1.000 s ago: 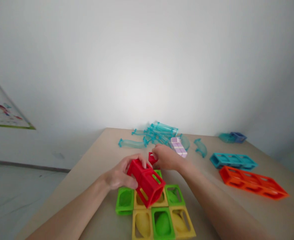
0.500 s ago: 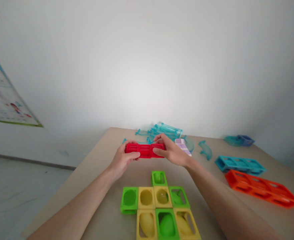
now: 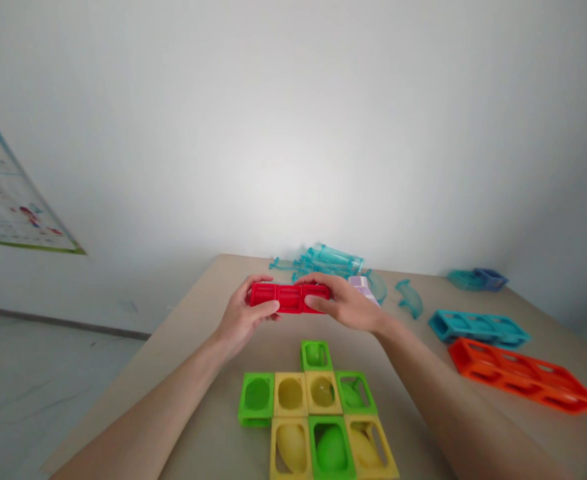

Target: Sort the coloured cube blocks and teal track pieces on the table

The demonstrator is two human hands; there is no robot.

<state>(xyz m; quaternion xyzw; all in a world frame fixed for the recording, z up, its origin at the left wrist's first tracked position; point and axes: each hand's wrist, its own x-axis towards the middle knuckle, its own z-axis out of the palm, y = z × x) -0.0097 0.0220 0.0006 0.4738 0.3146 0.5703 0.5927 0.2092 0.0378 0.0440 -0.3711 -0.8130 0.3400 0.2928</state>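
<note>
Gripping a red block [image 3: 289, 297] by its 2 ends, the left hand [image 3: 240, 319] and right hand [image 3: 346, 308] close around it and hold it level in the air, just behind the green and yellow blocks [image 3: 318, 420]. Those 8 lie joined on the table [image 3: 283, 340]; the red block is not yet among them. Right of them, an orange block [image 3: 523, 375] and a blue block [image 3: 478, 327] lie untouched.

Left hand [image 3: 240, 319] and right hand [image 3: 346, 307] grip a red block row [image 3: 289, 297] above green-yellow blocks [image 3: 318, 420].
</note>
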